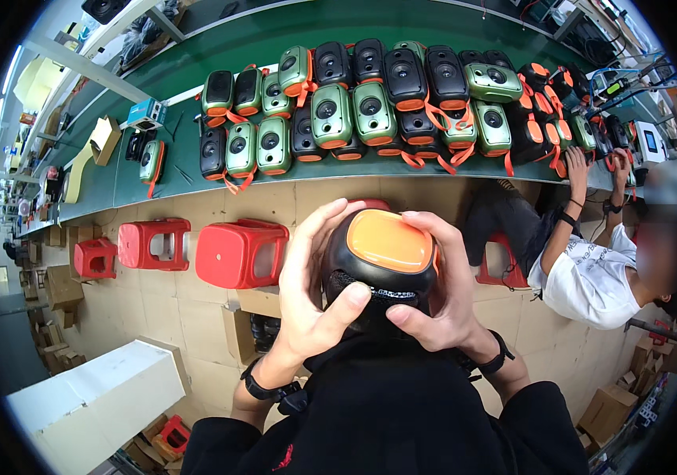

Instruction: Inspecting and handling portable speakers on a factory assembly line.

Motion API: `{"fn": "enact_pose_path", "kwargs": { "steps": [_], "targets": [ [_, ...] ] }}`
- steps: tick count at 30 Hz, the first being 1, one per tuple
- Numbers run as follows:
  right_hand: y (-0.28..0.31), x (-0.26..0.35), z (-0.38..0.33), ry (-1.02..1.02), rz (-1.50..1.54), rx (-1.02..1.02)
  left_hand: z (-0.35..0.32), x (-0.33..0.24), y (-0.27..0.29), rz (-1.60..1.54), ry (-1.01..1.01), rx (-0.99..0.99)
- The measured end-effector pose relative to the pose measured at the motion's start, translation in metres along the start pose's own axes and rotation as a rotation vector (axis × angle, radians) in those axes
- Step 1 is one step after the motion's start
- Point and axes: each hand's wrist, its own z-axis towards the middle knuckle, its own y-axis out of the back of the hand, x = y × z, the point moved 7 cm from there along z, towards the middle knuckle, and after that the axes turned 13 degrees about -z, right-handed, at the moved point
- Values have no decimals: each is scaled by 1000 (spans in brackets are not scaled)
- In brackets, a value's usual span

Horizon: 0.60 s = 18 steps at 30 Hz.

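Both hands are wrapped around one rounded black speaker with a glossy orange end panel (388, 240), held up before the body and well apart from the desk: the left hand (305, 315) grasps its left side, the right hand (451, 307) its right. Two thumbs rest on the near face, with a strip of pale-flecked mesh (394, 295) showing between them. The speaker's underside is out of sight, and several fingertips are hidden behind it.

Ahead runs a long green desk (129, 190), its near edge bowed by the lens; tan tiled floor (172, 317) lies between that edge and the person. Green and black speakers with orange trim and straps (331, 116) crowd the desk, overlapping too much for a sure count. One green speaker with an orange strap (150, 162) sits apart on the left, a stretch of green surface separating it from the group.

Three red plastic stools (241, 254) line up left of the hands; a fourth is partly hidden by one seated co-worker in a white T-shirt (592, 281), whose head is blurred. Dark corners cut off the surroundings.
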Motion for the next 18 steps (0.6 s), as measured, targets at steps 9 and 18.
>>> {"fn": "enact_pose_path", "kwargs": {
  "steps": [9,18],
  "targets": [
    [2,13,2,133,-165,-139,-1,2,-12,79,9,48],
    [-2,15,3,285,-348,-208,1,0,-12,47,128,57]
  ]
}}
